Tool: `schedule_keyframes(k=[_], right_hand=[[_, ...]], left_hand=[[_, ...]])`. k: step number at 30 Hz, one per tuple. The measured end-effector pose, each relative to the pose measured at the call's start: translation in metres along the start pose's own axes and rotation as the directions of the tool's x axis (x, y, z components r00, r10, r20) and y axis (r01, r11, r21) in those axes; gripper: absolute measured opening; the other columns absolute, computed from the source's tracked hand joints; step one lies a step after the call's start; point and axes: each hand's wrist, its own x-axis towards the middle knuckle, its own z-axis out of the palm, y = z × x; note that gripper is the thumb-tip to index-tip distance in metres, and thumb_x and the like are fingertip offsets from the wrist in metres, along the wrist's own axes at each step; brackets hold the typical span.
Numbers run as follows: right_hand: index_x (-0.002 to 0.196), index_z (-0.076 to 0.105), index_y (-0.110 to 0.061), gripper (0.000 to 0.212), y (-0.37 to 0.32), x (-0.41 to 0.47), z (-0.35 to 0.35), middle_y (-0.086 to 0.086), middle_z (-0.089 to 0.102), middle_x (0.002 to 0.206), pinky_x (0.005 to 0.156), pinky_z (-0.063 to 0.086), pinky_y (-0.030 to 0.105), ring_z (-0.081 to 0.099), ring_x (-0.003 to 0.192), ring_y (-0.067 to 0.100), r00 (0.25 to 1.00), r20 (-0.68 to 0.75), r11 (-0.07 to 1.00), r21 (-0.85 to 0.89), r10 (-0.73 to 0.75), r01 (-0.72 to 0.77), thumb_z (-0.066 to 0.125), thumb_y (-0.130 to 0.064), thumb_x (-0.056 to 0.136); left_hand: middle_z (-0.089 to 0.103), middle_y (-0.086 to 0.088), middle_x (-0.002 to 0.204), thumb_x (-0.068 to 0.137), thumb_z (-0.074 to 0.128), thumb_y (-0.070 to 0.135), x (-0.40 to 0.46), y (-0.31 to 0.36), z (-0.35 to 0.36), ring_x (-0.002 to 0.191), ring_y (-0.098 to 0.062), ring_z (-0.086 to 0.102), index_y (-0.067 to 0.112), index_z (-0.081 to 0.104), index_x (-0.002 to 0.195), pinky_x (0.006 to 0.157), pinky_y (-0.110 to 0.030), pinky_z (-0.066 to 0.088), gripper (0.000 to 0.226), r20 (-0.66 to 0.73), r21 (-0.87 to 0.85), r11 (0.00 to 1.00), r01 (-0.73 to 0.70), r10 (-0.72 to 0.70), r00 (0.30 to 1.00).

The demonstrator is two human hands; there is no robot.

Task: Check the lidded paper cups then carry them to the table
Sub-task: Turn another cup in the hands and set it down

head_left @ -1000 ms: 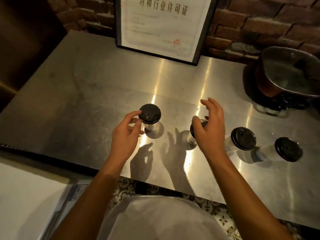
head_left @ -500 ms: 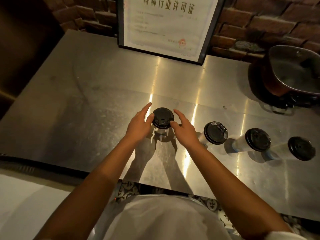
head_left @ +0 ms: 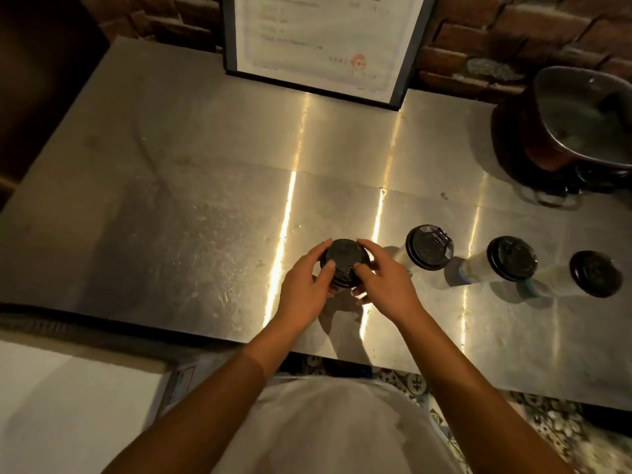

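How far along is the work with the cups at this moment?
Early. Nothing looks carried: all four cups stand on the steel counter. In hand: the left hand and right hand grip the lid of the leftmost cup. Left: the other three cups, then carrying.

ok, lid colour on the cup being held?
Black lid, gripped by the left hand and right hand; head view shows it.

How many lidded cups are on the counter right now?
4, in a row: one held between both hands, and three standing free to its right. None seem hidden.
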Motion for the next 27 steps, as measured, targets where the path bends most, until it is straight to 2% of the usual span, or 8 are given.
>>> schedule_keyframes(k=[5,7,11,14,18,21,25,27], right_hand=[[0.145,0.053,-0.028,0.04,0.011,-0.017,0.01,0.005,0.067,0.131,0.087,0.051,0.035,0.067,0.108,0.023,0.984,-0.119,0.943,-0.321,-0.129,0.085,0.051,-0.037,0.106],[0.143,0.056,-0.027,0.04,0.008,-0.011,0.02,0.004,0.063,0.139,0.092,0.048,0.039,0.061,0.122,0.024,0.977,-0.171,0.948,-0.31,-0.124,0.066,0.047,-0.039,0.106],[0.123,0.067,-0.023,0.033,0.005,0.001,0.042,0.002,0.072,0.116,0.079,0.049,0.034,0.068,0.102,0.022,0.967,-0.244,0.979,-0.204,-0.071,0.02,0.041,-0.037,0.109],[0.116,0.069,-0.02,0.033,0.007,0.003,0.045,0.002,0.072,0.108,0.075,0.047,0.033,0.066,0.094,0.02,0.958,-0.276,0.976,-0.216,-0.081,0.021,0.04,-0.036,0.109],[0.116,0.065,-0.016,0.036,0.003,0.017,0.031,0.002,0.066,0.099,0.072,0.039,0.033,0.061,0.089,0.022,0.993,-0.118,0.945,-0.327,-0.029,-0.011,0.036,-0.036,0.11],[0.101,0.063,-0.013,0.034,-0.004,0.029,0.028,0.007,0.066,0.096,0.061,0.033,0.031,0.059,0.085,0.025,0.999,-0.05,0.903,-0.429,0.021,-0.04,0.036,-0.032,0.108],[0.089,0.062,-0.004,0.036,0.001,0.015,0.049,0.014,0.063,0.085,0.06,0.04,0.037,0.062,0.081,0.034,0.937,-0.224,0.803,-0.59,-0.267,0.088,0.036,-0.02,0.106],[0.087,0.059,-0.007,0.033,0.003,0.018,0.049,0.01,0.059,0.081,0.061,0.039,0.037,0.062,0.08,0.034,0.948,-0.217,0.838,-0.539,-0.233,0.083,0.038,-0.022,0.107]], left_hand=[[0.061,0.003,0.144,0.107,0.056,0.023,-0.022,-0.008,0.012,0.11,-0.024,0.072,0.034,0.054,0.147,0.093,-0.042,0.062,0.042,0.026,0.016,1.0,0.02,-0.021,0.999],[0.061,0.007,0.145,0.108,0.054,0.025,-0.025,-0.01,0.014,0.113,-0.024,0.07,0.036,0.052,0.148,0.099,-0.039,0.059,0.042,0.041,0.069,0.998,-0.014,0.011,0.999],[0.054,0.013,0.15,0.111,0.046,0.033,-0.032,-0.013,0.018,0.13,-0.006,0.056,0.039,0.042,0.154,0.112,-0.034,0.05,0.044,0.068,0.023,1.0,-0.008,0.006,0.998],[0.052,0.006,0.156,0.112,0.043,0.033,-0.035,-0.014,0.02,0.138,-0.01,0.053,0.037,0.038,0.157,0.115,-0.038,0.047,0.046,0.087,-0.03,0.999,0.013,-0.01,0.996],[0.051,0.002,0.156,0.112,0.043,0.029,-0.036,-0.014,0.021,0.14,-0.014,0.051,0.031,0.038,0.159,0.116,-0.039,0.046,0.047,0.08,-0.071,0.997,0.014,-0.008,0.997],[0.05,0.003,0.157,0.113,0.041,0.028,-0.037,-0.014,0.023,0.142,-0.012,0.049,0.031,0.037,0.158,0.117,-0.033,0.042,0.046,0.075,-0.073,0.997,0.003,0.002,0.997],[0.051,0.01,0.153,0.113,0.038,0.028,-0.037,-0.015,0.027,0.137,-0.006,0.05,0.035,0.037,0.157,0.111,-0.023,0.042,0.044,0.075,-0.08,0.997,0.006,0.0,0.997],[0.049,0.014,0.153,0.113,0.039,0.031,-0.038,-0.019,0.026,0.138,-0.004,0.049,0.037,0.037,0.157,0.111,-0.021,0.041,0.044,0.077,-0.11,0.994,0.013,-0.005,0.997]])
